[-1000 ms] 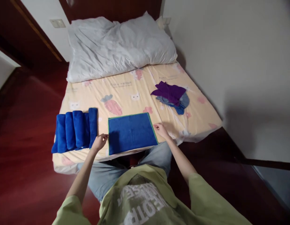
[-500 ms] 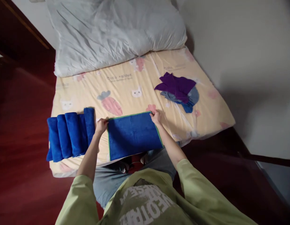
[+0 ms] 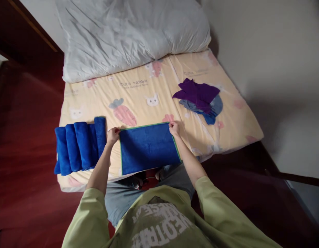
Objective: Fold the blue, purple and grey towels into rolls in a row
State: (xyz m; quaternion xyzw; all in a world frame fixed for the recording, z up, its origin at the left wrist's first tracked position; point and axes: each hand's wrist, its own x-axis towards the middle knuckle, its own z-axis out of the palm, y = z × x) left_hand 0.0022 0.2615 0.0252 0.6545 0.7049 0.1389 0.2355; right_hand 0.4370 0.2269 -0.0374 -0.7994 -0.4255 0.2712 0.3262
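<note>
Blue, green-edged rectangular cloth (image 3: 149,148) at the near edge of the cream printed bed (image 3: 146,113): now pinched at both far corners, by bare left hand (image 3: 113,135) and bare right hand (image 3: 174,128), no longer merely flanked; gives far-edge control.

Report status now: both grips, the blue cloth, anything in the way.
Left grip and right grip pinching far corners of green-edged blue cloth. Cloth spread between them, nothing lying on it. Rolled blue cloths close beside left grip.

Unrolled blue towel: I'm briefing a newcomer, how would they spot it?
Find the bed. At its near edge, the left hand and right hand hold a green-edged blue towel. Unlike the rolled blue towels on its left, it is unrolled.
</note>
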